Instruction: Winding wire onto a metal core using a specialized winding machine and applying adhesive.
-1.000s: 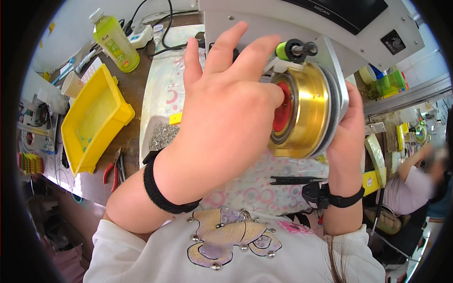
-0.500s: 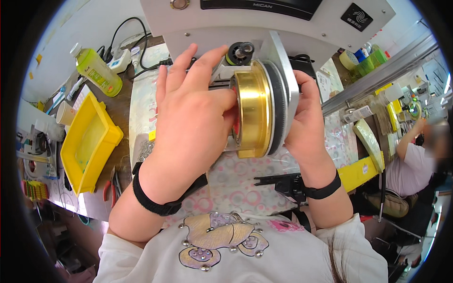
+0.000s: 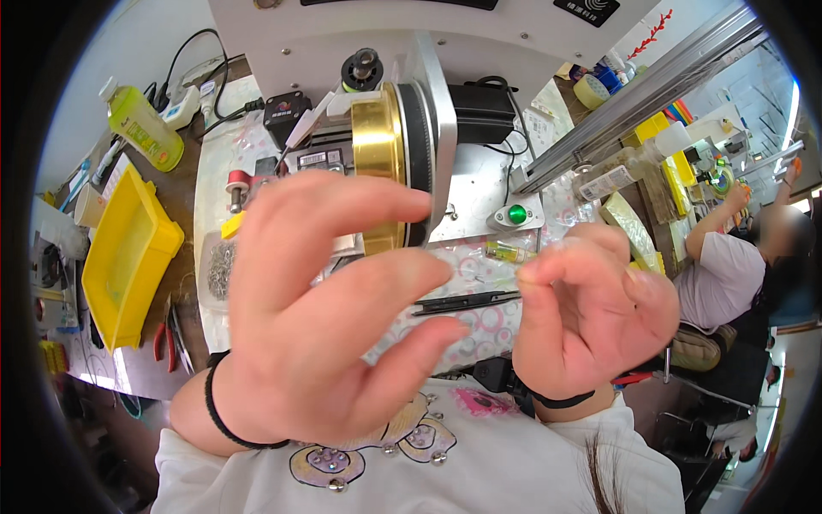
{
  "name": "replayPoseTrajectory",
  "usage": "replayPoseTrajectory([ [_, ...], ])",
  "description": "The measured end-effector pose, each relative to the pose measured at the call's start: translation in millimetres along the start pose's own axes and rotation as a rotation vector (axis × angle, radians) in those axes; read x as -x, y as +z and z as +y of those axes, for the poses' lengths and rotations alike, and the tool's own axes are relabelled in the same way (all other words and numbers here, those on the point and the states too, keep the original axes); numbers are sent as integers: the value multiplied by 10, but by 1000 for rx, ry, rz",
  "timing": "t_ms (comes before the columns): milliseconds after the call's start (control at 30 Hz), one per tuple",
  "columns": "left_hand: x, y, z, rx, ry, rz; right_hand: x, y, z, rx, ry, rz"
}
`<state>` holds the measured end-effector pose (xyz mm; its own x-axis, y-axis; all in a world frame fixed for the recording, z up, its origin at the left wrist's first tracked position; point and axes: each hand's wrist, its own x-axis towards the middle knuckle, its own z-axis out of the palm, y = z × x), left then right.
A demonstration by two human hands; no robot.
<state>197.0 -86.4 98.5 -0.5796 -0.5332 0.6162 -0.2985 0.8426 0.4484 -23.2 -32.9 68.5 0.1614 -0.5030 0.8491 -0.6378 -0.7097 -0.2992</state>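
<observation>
In the head view, the left hand (image 3: 317, 317) is raised in front of the body with its fingers spread wide and slightly curled, holding nothing. The right hand (image 3: 591, 317) is also lifted clear, its thumb and forefinger pinched together and the other fingers curled in; whether something fine is caught in that pinch cannot be told. Neither hand touches the brass-coloured spool (image 3: 378, 163), which sits mounted upright on the white winding machine (image 3: 479, 51), pressed against a dark disc and a grey plate behind it. As a judgement, the spool looks seated on its spindle and the hands are off it, so the mounting appears done, while any winding or threading is not shown as begun. On the counter (image 3: 479, 325), covered by a patterned cloth, black tweezers (image 3: 467, 301) lie just in front of the machine, near a green button (image 3: 516, 213). To the left are a yellow bin (image 3: 128, 257), red-handled pliers (image 3: 164, 338) and a yellow-green bottle (image 3: 141, 127). Another person (image 3: 728, 257) works at the far right.
</observation>
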Motion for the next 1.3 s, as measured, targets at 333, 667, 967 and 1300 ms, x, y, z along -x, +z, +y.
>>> replayPoseTrajectory([
  [333, -46, 236, 50, 133, 45, 58, 31, -120, -123, -37, 29, -150],
  [667, -54, 228, 68, 111, 60, 67, -22, -171, -131, -23, -15, -221],
  [967, -47, 225, 84, 122, 70, 63, -54, -179, -143, -49, -22, -239],
  [1300, -29, 230, 51, 97, 106, 91, -147, -187, -124, -98, -36, -268],
])
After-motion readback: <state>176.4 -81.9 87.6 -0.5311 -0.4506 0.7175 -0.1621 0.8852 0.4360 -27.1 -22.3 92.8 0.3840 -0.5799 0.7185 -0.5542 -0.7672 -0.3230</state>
